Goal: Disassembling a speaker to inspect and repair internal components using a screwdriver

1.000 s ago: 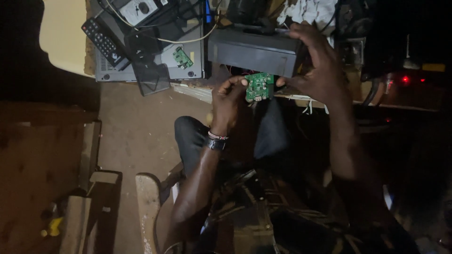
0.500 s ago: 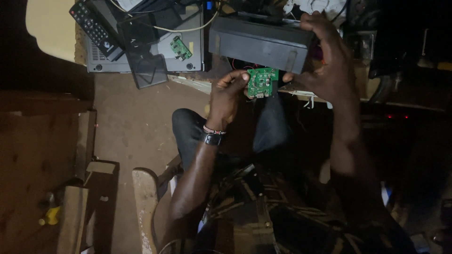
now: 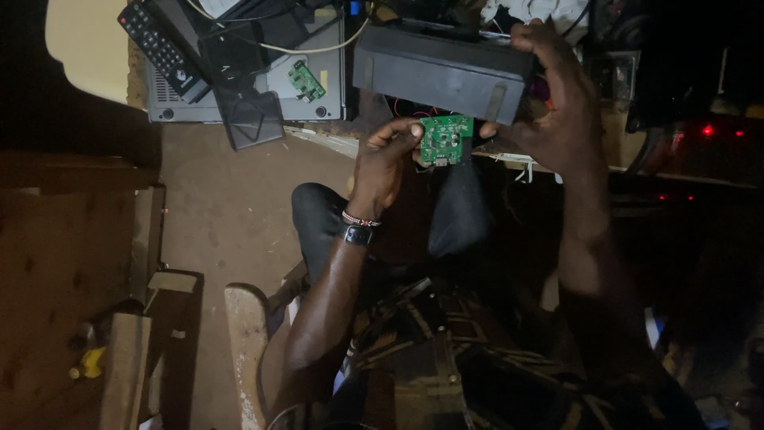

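1. Your left hand (image 3: 384, 163) pinches the left edge of a small green circuit board (image 3: 446, 139); thumb and forefinger close on it and the other fingers curl beneath.
2. The board sits in mid-air between your two hands, above your knees, just below the near face of a dark grey box casing (image 3: 442, 70). Its component side faces you, lit more brightly than anything around it.
3. Your right hand (image 3: 557, 111) grips the right end of that casing: fingers wrapped over the far top edge, thumb low near the board's right side (whether the thumb actually touches the board, you cannot tell).
4. Thin red wires (image 3: 402, 105) show in the gap under the casing, just left of and beyond the board; where they end is hidden.
5. On your left wrist there is a dark watch (image 3: 358, 234) with a beaded band just beyond it.
6. To the far left, a flat grey device (image 3: 239, 99) lies on the bench with a second, smaller green board (image 3: 306, 80) resting on top. A black remote control (image 3: 159, 48) lies across its left corner, and a black wedge-shaped part (image 3: 253, 119) overhangs its near edge.
7. A pale cable (image 3: 318, 49) curves over that grey device.
8. Low at the left, a small yellow object (image 3: 90, 362) lies among wooden planks (image 3: 127, 358) (too dim to identify).
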